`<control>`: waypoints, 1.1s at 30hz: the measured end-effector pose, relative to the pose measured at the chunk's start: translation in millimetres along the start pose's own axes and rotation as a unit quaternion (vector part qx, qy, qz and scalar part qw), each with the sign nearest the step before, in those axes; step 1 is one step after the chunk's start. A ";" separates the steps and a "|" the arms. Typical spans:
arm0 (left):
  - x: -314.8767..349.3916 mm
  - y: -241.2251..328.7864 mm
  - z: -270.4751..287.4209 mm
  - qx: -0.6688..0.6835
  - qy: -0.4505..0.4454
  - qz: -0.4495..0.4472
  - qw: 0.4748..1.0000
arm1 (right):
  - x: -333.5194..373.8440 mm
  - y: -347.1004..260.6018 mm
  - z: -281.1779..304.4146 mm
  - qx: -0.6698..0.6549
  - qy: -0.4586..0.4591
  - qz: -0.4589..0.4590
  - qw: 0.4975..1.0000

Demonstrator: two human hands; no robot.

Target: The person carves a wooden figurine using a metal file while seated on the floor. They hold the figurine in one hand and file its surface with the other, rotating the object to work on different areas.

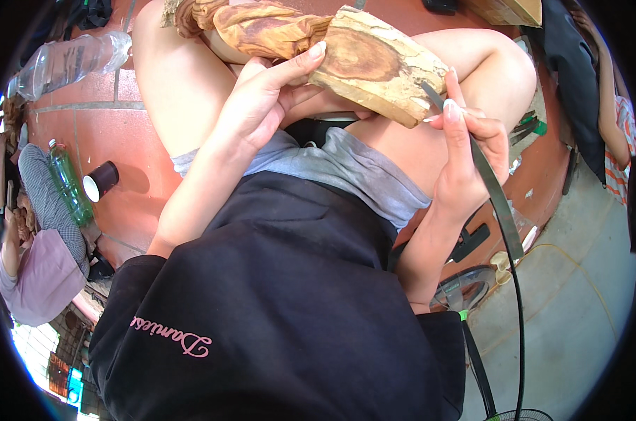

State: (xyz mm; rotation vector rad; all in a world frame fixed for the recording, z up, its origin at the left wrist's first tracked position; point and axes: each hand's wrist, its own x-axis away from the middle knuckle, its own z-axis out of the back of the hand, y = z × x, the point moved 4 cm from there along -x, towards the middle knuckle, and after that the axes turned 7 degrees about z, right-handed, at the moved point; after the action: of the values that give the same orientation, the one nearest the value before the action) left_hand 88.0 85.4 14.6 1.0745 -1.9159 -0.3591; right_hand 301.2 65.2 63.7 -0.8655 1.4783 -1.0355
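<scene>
Across my lap lies a carved piece of wood (374,63), with a twisted, rippled body toward the left and a flat cut face showing a brown heart ringed by pale wood at the right. My left hand (262,102) is closed on it from below, its thumb pressed along the face's left edge. In my right hand (465,154) I pinch a long, thin, flat dark metal tool (497,189). The tip of that tool meets the right end of the cut face, while its other end slants down past my wrist. Its exact kind is unclear.
On the red tiled floor (121,231) at the left are a clear plastic bottle (69,63), a green bottle (69,182) and a dark cup (102,181). People sit at the left (48,274) and right (619,133). A cardboard box (504,10) stands at the far right.
</scene>
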 end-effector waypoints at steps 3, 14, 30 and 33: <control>-1.4 -0.6 2.2 -0.008 -0.022 0.024 0.999 | 0.6 -0.7 0.5 0.005 0.008 -0.013 1.000; -3.0 -0.1 5.1 -0.008 -0.013 0.017 1.000 | -0.7 12.2 5.3 -0.034 0.066 -0.112 0.991; -3.5 -1.9 5.7 0.000 0.000 0.010 1.000 | 3.2 9.3 3.3 -0.058 0.030 -0.020 0.998; -2.1 -0.4 2.9 0.000 -0.008 0.014 1.000 | 3.0 9.8 1.3 -0.051 0.033 -0.010 0.998</control>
State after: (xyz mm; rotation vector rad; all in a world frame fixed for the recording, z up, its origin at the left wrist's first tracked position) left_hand 86.3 86.3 11.6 1.0476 -1.9428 -0.3535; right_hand 302.2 65.6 53.4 -0.9275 1.5913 -1.0187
